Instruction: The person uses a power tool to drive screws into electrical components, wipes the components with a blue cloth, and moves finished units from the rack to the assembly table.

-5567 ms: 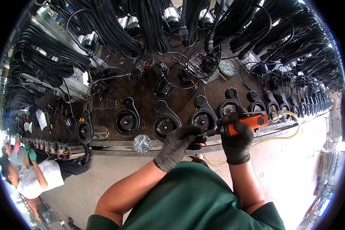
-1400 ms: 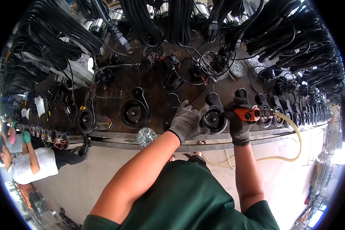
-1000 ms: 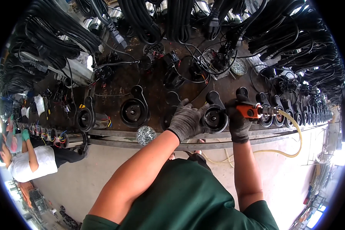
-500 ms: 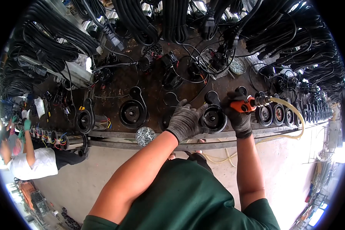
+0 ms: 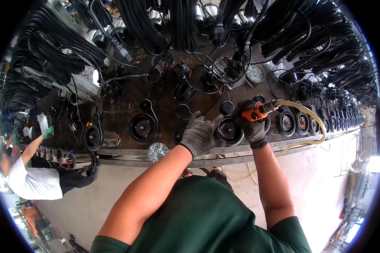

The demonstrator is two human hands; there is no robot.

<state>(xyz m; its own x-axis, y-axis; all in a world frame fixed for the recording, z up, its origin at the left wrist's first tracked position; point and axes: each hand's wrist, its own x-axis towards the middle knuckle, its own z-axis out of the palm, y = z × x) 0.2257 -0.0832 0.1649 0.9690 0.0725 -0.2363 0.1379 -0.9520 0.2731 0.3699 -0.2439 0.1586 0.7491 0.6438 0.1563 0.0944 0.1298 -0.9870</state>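
Orange tool [image 5: 261, 110], right grip [image 5: 252, 127] curled round it

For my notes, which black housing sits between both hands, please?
The black housing just right of the left hand; others lie further left or right.

The working tip of the orange power tool [image 5: 254, 113] is lost behind the right hand [image 5: 251, 130], so contact with the round black housing [image 5: 229, 132] can't be told. The left hand [image 5: 199, 134] covers much of the neighbouring housing [image 5: 178, 131]; its own grip is unclear. Hanging cable bundles [image 5: 141, 29] and the green shirt [image 5: 202, 211] run off-frame, top and bottom; the co-worker's gloved hand [image 5: 49, 132] is too small to read.
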